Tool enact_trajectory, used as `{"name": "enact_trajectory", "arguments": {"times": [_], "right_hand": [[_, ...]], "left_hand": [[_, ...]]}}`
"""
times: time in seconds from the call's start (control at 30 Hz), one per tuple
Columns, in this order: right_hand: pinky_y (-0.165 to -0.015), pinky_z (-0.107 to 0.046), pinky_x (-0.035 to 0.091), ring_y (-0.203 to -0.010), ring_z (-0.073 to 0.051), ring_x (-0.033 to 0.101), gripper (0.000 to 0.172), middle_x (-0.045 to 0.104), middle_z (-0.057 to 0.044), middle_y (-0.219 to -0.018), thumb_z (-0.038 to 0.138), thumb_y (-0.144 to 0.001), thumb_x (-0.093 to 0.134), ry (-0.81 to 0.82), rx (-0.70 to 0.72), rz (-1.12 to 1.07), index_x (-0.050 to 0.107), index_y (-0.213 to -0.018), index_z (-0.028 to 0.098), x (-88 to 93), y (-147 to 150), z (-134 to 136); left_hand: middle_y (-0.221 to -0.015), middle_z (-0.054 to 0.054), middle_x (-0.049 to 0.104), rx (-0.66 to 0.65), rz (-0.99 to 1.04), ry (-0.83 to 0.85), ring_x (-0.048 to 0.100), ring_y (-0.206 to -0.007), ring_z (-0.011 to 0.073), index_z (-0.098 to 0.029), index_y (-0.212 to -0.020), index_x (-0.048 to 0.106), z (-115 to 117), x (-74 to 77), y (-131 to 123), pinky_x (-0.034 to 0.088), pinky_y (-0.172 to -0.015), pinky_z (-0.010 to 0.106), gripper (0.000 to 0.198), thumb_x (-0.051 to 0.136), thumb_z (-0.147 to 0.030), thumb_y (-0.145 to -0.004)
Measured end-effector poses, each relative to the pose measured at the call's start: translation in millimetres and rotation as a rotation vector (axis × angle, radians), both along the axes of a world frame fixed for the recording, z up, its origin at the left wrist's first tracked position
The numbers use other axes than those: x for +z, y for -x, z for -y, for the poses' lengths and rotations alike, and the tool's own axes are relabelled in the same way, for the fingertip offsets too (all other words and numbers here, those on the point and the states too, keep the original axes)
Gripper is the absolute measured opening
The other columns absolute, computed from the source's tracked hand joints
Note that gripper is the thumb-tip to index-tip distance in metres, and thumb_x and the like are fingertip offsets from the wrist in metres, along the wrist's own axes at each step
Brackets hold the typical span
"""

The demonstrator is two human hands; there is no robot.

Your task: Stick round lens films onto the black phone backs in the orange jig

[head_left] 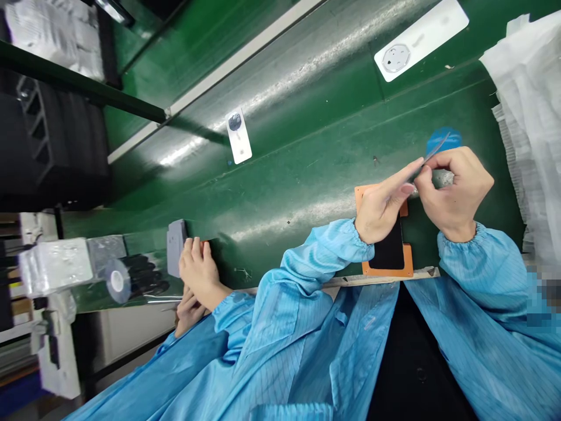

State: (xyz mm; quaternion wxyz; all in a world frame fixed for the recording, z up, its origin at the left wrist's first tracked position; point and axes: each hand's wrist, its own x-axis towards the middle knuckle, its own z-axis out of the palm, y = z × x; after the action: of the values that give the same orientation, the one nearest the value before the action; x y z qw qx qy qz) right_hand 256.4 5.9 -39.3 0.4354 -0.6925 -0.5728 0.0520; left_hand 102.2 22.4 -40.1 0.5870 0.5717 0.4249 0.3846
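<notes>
Both of my hands are raised over the green bench [307, 169], close together. My left hand [380, 207] is closed, thumb against fingers, on a thin, flat grey sheet [436, 149] seen nearly edge-on. My right hand [458, 190] pinches the sheet's near edge; its exact kind I cannot make out. Below my left hand lies an orange fixture [407, 263] with a black flat panel [386, 251] in it, partly covered by the hand and sleeve. Behind my right hand, a round blue piece [443, 138] rests on the bench, partly hidden.
To the left, a co-worker's hands [199, 272] are beside a stack of grey flat pieces [176, 248]. A tape roll [117, 280] and wrapped packs [56, 266] are farther left. White plates [240, 140] lie along the bench. White foam sheets [532, 111] are piled at right.
</notes>
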Motion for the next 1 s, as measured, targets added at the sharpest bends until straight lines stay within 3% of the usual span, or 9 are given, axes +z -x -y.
{"name": "enact_trajectory", "arguments": {"times": [0.1,0.2,0.3,0.43,0.5,0.6,0.67,0.8,1.0], "right_hand": [[-0.073,-0.038,0.047,-0.074,-0.021,0.062,0.010,0.069,-0.007,-0.078,0.017,-0.076,0.065,0.257,-0.129,0.121,0.058,-0.072,0.023,-8.6,-31.5,-12.0],[-0.069,-0.038,0.043,-0.066,-0.021,0.057,0.022,0.056,-0.003,-0.056,0.027,-0.078,0.073,0.406,-0.205,0.169,0.057,-0.063,0.024,-20.0,-70.5,-22.1],[-0.068,-0.039,0.043,-0.061,-0.021,0.056,0.034,0.051,-0.002,-0.051,0.037,-0.084,0.075,0.317,-0.143,0.143,0.053,-0.062,0.027,-15.3,-84.3,-14.4],[-0.061,-0.040,0.049,-0.061,-0.021,0.063,0.019,0.068,-0.004,-0.071,0.037,-0.093,0.071,0.176,0.091,0.101,0.064,-0.078,0.028,24.8,-51.3,16.0],[-0.066,-0.041,0.057,-0.075,-0.024,0.071,0.008,0.075,-0.007,-0.092,0.033,-0.094,0.071,0.068,0.251,0.129,0.070,-0.098,0.026,46.6,-29.1,28.8],[-0.091,-0.045,0.063,-0.109,-0.030,0.073,0.037,0.074,-0.012,-0.124,0.020,-0.093,0.070,-0.102,0.563,0.201,0.065,-0.130,0.020,61.7,-6.9,40.9],[-0.099,-0.044,0.061,-0.119,-0.028,0.071,0.041,0.073,-0.008,-0.130,0.013,-0.095,0.065,-0.112,0.726,0.212,0.065,-0.134,0.024,57.7,-1.1,47.9],[-0.099,-0.045,0.063,-0.120,-0.028,0.072,0.039,0.074,-0.004,-0.130,0.008,-0.097,0.059,-0.025,0.738,0.232,0.070,-0.129,0.026,33.0,-0.6,63.4],[-0.101,-0.046,0.064,-0.123,-0.030,0.071,0.046,0.071,-0.010,-0.136,0.002,-0.094,0.058,-0.010,0.736,0.372,0.068,-0.135,0.019,13.5,0.3,70.9]], "left_hand": [[-0.135,0.010,0.071,0.188,0.126,0.173,0.066,-0.131,0.0311,-0.021,-0.135,0.068,-10.5,-0.5,17.9,0.054,-0.116,0.051,0.054,0.063,-0.059,-0.097],[-0.142,0.011,0.067,0.320,0.183,0.198,0.069,-0.127,0.0318,-0.024,-0.148,0.055,-18.8,12.0,49.1,0.059,-0.110,0.053,0.061,0.064,-0.056,-0.097],[-0.142,0.012,0.067,0.279,0.117,0.093,0.070,-0.126,0.0322,-0.025,-0.149,0.054,-12.3,24.8,76.9,0.063,-0.105,0.049,0.069,0.070,-0.060,-0.092],[-0.136,0.011,0.071,0.221,0.015,0.022,0.071,-0.124,0.0313,-0.028,-0.149,0.055,10.4,32.6,91.2,0.065,-0.102,0.051,0.064,0.059,-0.065,-0.097],[-0.133,0.008,0.074,0.095,-0.067,-0.103,0.072,-0.123,0.0290,-0.029,-0.146,0.059,20.0,38.3,93.6,0.064,-0.104,0.049,0.051,0.052,-0.056,-0.103],[-0.144,0.008,0.067,-0.282,-0.284,-0.464,0.065,-0.134,0.0263,-0.028,-0.148,0.059,31.4,51.8,97.7,0.057,-0.115,0.044,0.042,0.050,-0.033,-0.107],[-0.153,0.011,0.059,-0.432,-0.473,-0.695,0.054,-0.146,0.0267,-0.025,-0.154,0.051,38.4,58.0,99.3,0.051,-0.121,0.045,0.049,0.051,-0.021,-0.105],[-0.151,0.017,0.059,-0.464,-0.770,-0.928,0.043,-0.153,0.0282,-0.017,-0.156,0.045,49.5,48.7,96.5,0.049,-0.122,0.048,0.054,0.053,-0.011,-0.102],[-0.149,0.019,0.060,-0.482,-0.844,-0.986,0.043,-0.153,0.0286,-0.012,-0.150,0.048,52.0,24.3,94.8,0.049,-0.122,0.045,0.047,0.050,-0.011,-0.103]]}}
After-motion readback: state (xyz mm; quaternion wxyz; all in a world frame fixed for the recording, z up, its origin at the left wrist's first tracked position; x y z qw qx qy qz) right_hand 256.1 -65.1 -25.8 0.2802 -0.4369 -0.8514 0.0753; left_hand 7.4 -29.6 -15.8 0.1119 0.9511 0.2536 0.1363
